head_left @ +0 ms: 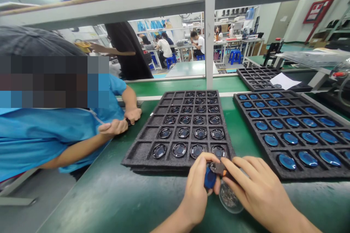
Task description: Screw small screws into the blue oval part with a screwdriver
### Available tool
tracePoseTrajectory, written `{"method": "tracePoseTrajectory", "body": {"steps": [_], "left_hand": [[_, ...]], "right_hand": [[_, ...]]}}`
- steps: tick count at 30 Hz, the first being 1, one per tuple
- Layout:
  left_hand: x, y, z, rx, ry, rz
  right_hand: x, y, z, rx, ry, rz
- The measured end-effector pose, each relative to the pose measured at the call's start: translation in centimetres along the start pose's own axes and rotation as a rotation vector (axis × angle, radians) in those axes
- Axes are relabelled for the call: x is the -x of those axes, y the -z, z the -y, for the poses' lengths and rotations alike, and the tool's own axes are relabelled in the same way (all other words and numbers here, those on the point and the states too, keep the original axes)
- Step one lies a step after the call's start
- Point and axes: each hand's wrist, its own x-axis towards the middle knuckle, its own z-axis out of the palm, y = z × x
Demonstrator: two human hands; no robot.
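My left hand (195,194) is closed around a round part with a blue face (209,179), held tilted on its edge above the table. My right hand (258,185) grips a small dark tool with an orange spot (219,169), whose tip meets the upper edge of the round part. Fingers hide most of the tool, so its kind does not show. Below my right fingers stands a clear round dish (234,209) holding many tiny metal pieces. Just beyond my hands lies a black foam tray (142,152) with rows of round black parts in its compartments.
To the right, another black foam tray (269,165) carries round parts with blue faces. A third tray (246,84) with a white paper (284,80) sits farther back. A co-worker in blue (82,131) works at the left. A white post (210,43) rises behind the middle tray.
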Motion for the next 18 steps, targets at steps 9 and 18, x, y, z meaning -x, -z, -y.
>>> {"method": "tracePoseTrajectory", "body": {"steps": [9, 18], "left_hand": [[-0.12, 0.09, 0.23, 0.013, 0.007, 0.015], [0.0, 0.36, 0.61, 0.021, 0.053, 0.009]], "right_hand": [[0.06, -0.03, -0.13, -0.017, 0.015, 0.002], [0.21, -0.23, -0.05, 0.005, -0.008, 0.01]]}}
